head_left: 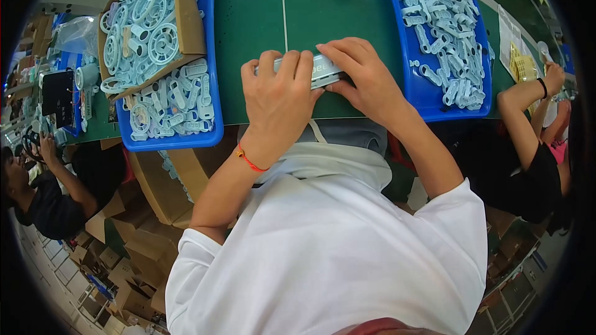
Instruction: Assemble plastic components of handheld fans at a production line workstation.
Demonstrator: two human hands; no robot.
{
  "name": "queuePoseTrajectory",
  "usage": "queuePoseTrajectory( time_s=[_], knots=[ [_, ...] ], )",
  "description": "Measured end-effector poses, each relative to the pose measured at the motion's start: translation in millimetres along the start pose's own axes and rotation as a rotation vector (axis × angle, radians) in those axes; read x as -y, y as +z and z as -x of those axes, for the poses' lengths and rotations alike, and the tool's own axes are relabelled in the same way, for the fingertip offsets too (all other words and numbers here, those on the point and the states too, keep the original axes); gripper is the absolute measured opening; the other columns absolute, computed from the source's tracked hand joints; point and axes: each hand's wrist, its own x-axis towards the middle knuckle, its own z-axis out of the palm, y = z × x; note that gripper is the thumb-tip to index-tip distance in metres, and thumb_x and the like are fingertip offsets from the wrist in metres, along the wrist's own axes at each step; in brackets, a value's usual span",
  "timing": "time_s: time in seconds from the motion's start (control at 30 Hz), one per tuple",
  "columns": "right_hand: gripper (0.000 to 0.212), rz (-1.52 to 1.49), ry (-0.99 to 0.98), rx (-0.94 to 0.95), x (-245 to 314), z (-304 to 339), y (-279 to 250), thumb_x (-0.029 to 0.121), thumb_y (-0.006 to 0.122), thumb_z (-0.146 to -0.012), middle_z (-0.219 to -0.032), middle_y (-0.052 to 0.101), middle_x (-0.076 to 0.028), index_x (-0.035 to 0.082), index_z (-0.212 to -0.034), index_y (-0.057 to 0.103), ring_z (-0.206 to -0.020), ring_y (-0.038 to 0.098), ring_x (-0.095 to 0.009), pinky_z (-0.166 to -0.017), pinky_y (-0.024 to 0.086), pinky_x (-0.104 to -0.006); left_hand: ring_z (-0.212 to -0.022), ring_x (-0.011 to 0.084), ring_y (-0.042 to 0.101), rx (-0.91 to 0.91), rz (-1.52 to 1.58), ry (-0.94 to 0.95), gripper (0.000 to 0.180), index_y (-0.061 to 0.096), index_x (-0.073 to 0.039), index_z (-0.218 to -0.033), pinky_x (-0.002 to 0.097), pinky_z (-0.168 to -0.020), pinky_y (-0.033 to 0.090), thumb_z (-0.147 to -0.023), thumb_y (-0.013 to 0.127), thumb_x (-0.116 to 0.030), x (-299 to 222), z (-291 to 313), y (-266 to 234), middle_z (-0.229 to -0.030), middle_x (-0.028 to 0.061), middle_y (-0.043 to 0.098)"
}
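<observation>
A green table (248, 25) bears a left blue tray (177, 143) and a right blue tray (405, 68). Near its front edge, the left hand (279, 99) and right hand (365, 75) grip a silver oblong device (325, 71), fingers closed on either end.

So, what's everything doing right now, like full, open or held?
Left hand: curled over the silver case
Right hand: gripping its right end
Silver case: held by both hands
Cardboard box: open, heaped with parts
Left blue tray: holding parts, partly covered
Right blue tray: full of parts
</observation>
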Motion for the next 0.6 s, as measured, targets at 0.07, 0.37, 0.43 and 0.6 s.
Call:
queuePoseTrajectory(
  time_s=[0.07,0.37,0.43,0.6],
  knots=[
    [0.057,-0.024,0.012,-0.003,1,-1,-1,0.002,0.073,-0.06,-0.11,0.056,-0.009,0.005,-0.114,0.055,-0.106,0.049,-0.03,-0.09,0.042,-0.0369,-0.094,0.0249,0.052,-0.006,0.044,-0.026,0.05,0.06,-0.007,-0.103,0.0379,-0.076,0.038,-0.059,0.077,-0.02,-2,0,-1,-0.097,0.0043,0.06],
    [0.053,-0.147,0.119,0.031,-1,-4,-6,0.003,0.074,-0.059,-0.105,0.059,-0.01,0.006,-0.109,0.059,-0.101,0.053,-0.027,-0.084,0.046,-0.0348,-0.092,0.0233,0.052,-0.002,0.155,-0.073,0.048,0.061,-0.008,-0.101,0.0367,-0.076,0.037,-0.057,0.077,-0.017,1,-1,3,-0.096,0.0037,0.061],
    [0.054,-0.117,0.073,-0.003,2,-6,-7,0.003,0.074,-0.058,-0.104,0.06,-0.01,0.006,-0.109,0.059,-0.099,0.054,-0.027,-0.083,0.047,-0.0347,-0.09,0.0229,0.052,-0.024,0.144,-0.039,0.048,0.06,-0.007,-0.1,0.0376,-0.077,0.037,-0.056,0.078,-0.018,4,1,2,-0.094,0.0035,0.06],
    [0.045,0.203,-0.063,-0.023,0,-6,-6,0.006,0.071,-0.065,-0.102,0.058,-0.013,0.002,-0.108,0.058,-0.091,0.056,-0.026,-0.079,0.047,-0.0319,-0.096,0.0245,0.05,0.08,0.071,0.051,0.057,0.057,-0.007,-0.107,0.0412,-0.083,0.036,-0.057,0.079,-0.022,12,-12,-6,-0.105,0.0072,0.057]
  ],
)
